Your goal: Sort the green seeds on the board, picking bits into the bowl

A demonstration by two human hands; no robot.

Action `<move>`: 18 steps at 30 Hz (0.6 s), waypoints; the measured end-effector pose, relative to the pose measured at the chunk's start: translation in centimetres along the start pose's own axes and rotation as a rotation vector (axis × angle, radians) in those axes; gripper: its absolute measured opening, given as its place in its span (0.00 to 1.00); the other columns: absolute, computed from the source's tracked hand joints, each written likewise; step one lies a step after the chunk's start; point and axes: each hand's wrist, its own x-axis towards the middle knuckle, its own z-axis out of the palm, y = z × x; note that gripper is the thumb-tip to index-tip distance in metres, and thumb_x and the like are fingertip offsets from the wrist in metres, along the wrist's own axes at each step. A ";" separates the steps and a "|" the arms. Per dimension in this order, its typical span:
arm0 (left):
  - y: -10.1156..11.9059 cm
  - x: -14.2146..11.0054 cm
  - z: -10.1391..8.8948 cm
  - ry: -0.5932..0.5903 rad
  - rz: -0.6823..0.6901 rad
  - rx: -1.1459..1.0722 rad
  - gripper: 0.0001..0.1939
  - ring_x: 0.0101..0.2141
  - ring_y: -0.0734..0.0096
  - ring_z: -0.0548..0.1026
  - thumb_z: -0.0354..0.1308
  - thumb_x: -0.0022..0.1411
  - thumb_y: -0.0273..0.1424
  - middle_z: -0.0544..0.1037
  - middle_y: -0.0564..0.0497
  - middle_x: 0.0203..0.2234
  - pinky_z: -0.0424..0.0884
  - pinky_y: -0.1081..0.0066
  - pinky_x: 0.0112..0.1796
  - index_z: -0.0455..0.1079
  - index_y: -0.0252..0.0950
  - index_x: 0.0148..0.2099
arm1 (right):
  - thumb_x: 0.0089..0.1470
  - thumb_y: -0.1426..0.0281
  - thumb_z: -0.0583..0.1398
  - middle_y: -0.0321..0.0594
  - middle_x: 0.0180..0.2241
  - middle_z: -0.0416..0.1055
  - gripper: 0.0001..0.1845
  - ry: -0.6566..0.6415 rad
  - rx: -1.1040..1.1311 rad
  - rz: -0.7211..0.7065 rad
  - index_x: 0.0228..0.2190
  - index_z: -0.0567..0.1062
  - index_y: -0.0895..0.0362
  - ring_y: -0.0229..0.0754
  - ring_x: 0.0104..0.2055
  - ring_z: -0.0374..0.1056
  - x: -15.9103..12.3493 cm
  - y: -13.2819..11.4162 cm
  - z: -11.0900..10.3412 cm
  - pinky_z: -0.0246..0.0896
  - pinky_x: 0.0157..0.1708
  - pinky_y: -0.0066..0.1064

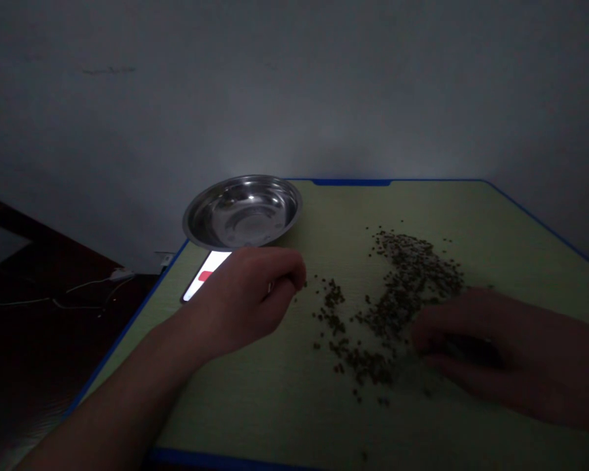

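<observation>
Small dark seeds or beans (417,261) are scattered in a loose, curved patch on the light green table (255,405). My left hand (248,294) is closed, fingers curled against the thumb, above the table just left of the patch. Whatever it may hold is hidden. On the patch's right side, my right hand (505,347) is bent with thumb and fingertips together at the seeds' edge. It is dim and slightly blurred, so anything pinched there is too small to tell. A shiny metal bowl (255,226) with nothing visible in it stands beyond my left hand.
A lit phone (200,278) with a white and red screen lies partly under my left wrist, before the bowl. Blue edging (351,182) runs round the table, which stands against a grey wall (294,85). White cables (120,275) lie at the left in the dark.
</observation>
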 end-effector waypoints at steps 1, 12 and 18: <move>0.0 0.0 0.0 -0.001 0.001 0.002 0.10 0.20 0.81 0.63 0.46 0.50 0.18 0.68 0.58 0.18 0.57 0.77 0.25 0.66 0.34 0.26 | 0.53 0.71 0.57 0.29 0.22 0.71 0.06 -0.074 -0.001 0.005 0.26 0.73 0.49 0.35 0.22 0.66 0.1 -0.1 0.1 0.56 0.20 0.26; 0.0 0.1 0.0 -0.027 -0.012 0.007 0.10 0.21 0.80 0.64 0.46 0.50 0.19 0.69 0.57 0.19 0.56 0.76 0.25 0.66 0.34 0.25 | 0.55 0.70 0.57 0.34 0.25 0.75 0.07 0.002 0.024 -0.036 0.33 0.76 0.50 0.38 0.24 0.68 0.5 -1.3 1.7 0.54 0.19 0.28; 0.0 0.0 0.1 -0.033 -0.002 0.023 0.10 0.21 0.80 0.64 0.46 0.51 0.19 0.69 0.57 0.19 0.56 0.75 0.25 0.66 0.35 0.26 | 0.58 0.68 0.55 0.36 0.28 0.77 0.10 0.070 -0.036 -0.082 0.37 0.77 0.50 0.39 0.27 0.71 0.6 -1.9 2.4 0.58 0.21 0.29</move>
